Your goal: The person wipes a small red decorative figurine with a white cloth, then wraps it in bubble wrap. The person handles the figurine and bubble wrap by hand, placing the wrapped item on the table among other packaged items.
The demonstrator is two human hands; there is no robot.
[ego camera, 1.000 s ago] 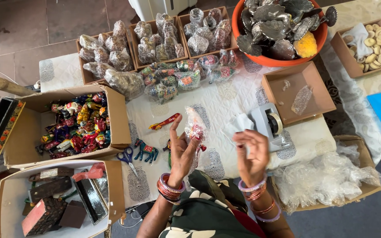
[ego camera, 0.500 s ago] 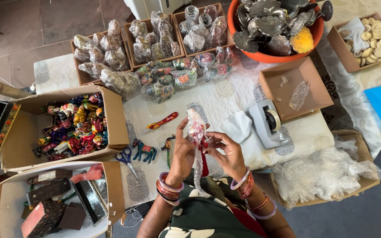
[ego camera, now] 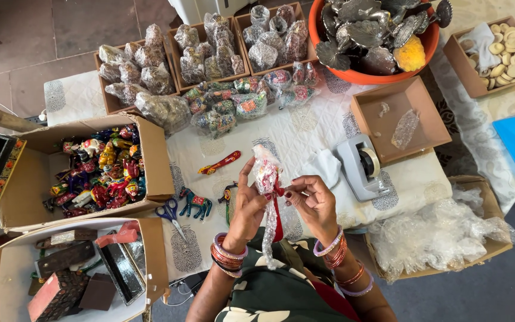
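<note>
**Both hands wrapping a small painted piece above the table**

The table (ego camera: 305, 128), covered in a white printed cloth, fills the middle of the frame. At the left edge sits a big cardboard box (ego camera: 150, 161) heaped with brightly painted figurines, and below it, in the lower left corner, a second carton (ego camera: 150, 256) with dark rectangular boxes. An orange tub (ego camera: 365, 76) of silvery metal pieces stands at the top right. Along the top run shallow trays of plastic-wrapped bundles (ego camera: 210, 50). A nearly empty brown tray (ego camera: 424, 98) lies right of centre, and a heap of clear bubble wrap (ego camera: 442, 232) fills a box at the lower right. A grey tape dispenser (ego camera: 359, 167) sits just right of the hands.

Low in the centre, the left hand (ego camera: 247, 206) and right hand (ego camera: 312, 200) are close together, both pinched on a wrapped figurine (ego camera: 266, 176) held upright between them, with a loose tail of bubble wrap hanging down. A red strip runs down its right side.

Scissors (ego camera: 171, 211) and a blue toy horse (ego camera: 195, 204) lie on the cloth to the left of the hands, with a red painted stick (ego camera: 219, 162) above them.
</note>
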